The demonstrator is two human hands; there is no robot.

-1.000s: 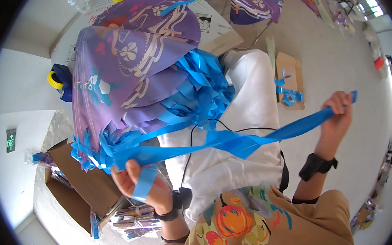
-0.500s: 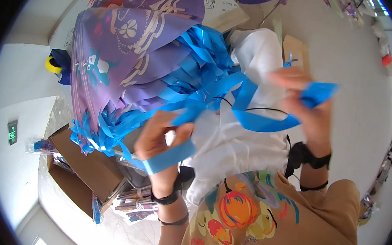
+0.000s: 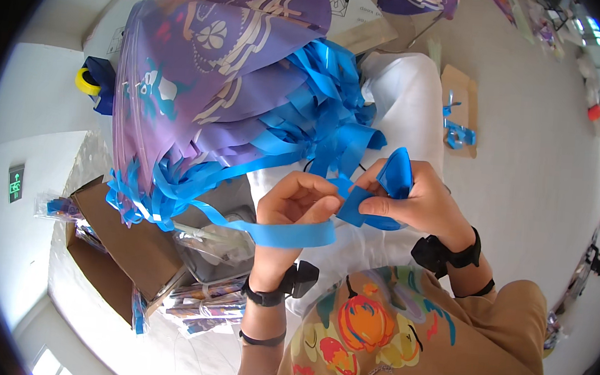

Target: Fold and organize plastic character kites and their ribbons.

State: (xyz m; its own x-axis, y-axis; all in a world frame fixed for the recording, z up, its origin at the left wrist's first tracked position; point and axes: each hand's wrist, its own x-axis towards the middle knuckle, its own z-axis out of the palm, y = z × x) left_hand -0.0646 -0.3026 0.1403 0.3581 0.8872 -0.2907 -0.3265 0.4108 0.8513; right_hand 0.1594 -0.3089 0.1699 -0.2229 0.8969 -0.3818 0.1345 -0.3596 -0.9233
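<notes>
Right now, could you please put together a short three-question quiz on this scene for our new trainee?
1. True or false: both hands grip the same blue ribbon.
2. Which hand holds the folded end of the ribbon? A) left hand B) right hand
3. Fill in: below the purple printed sheets, at the left, stands an open brown ______.

Key: 1. True. 2. B; the left hand pinches the strip beside the fold, and the rest of the strip loops below it. 3. Cardboard box.
</notes>
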